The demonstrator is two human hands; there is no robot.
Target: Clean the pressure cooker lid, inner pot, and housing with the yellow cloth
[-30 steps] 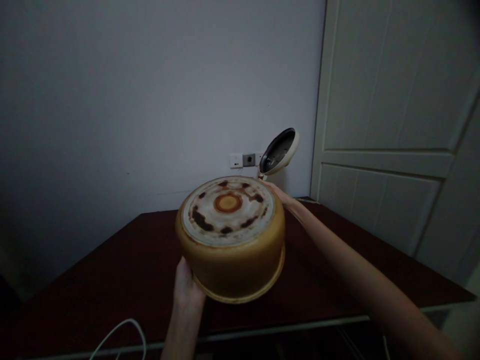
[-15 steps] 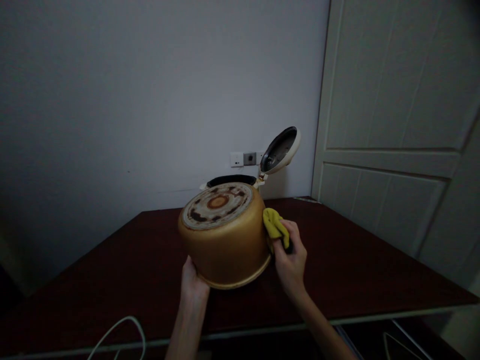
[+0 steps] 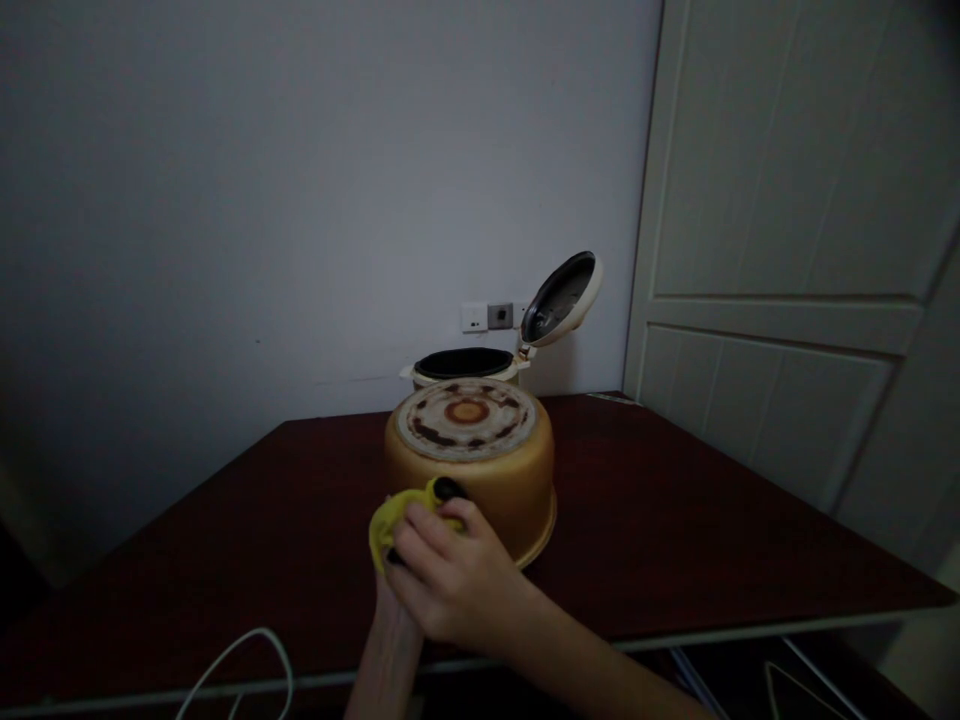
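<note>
A gold rice cooker inner pot is bottom up in front of me, its round grey base marked with brown and black stains. My right hand is closed on a yellow and black cloth and presses it against the near left side of the pot. Beneath it, my left hand reaches up to the pot's near left rim; its fingers are hidden by the cloth and my right hand. Behind the pot stands the rice cooker, its lid raised.
The dark red table reaches back to a pale wall with sockets. A white panelled door stands on the right. A white cable loops up at the table's front left edge.
My right hand has carried the cloth from the pot's right side across to its near left side. The pot has shifted right and tilts less, so its base faces more upward.
</note>
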